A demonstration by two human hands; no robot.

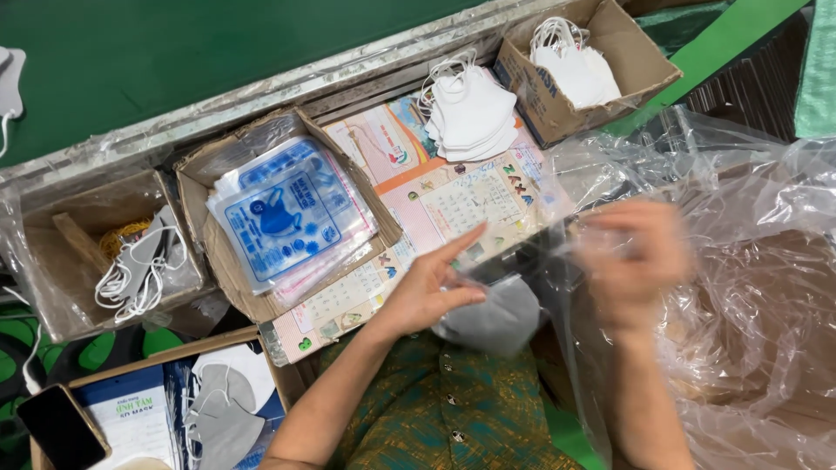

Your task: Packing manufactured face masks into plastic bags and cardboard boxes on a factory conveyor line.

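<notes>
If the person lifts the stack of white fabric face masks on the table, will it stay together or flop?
The stack of white fabric face masks would probably sag, since the layers look thin and soft. It seems light. The loose ear loops sticking out at the top may snag or tangle.

Mask-packing workshop: boxed masks (pixel 575 70), conveyor belt (pixel 174 61)

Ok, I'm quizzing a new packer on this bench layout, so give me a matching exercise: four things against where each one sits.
Things:
1. white masks stack
2. blue printed bags
3. grey mask
4. black phone

Places:
A. bottom left corner
B. at the person's left hand
C. on the calendar sheet
D. in the open middle box

Pairs: 1-C, 2-D, 3-B, 4-A
</notes>
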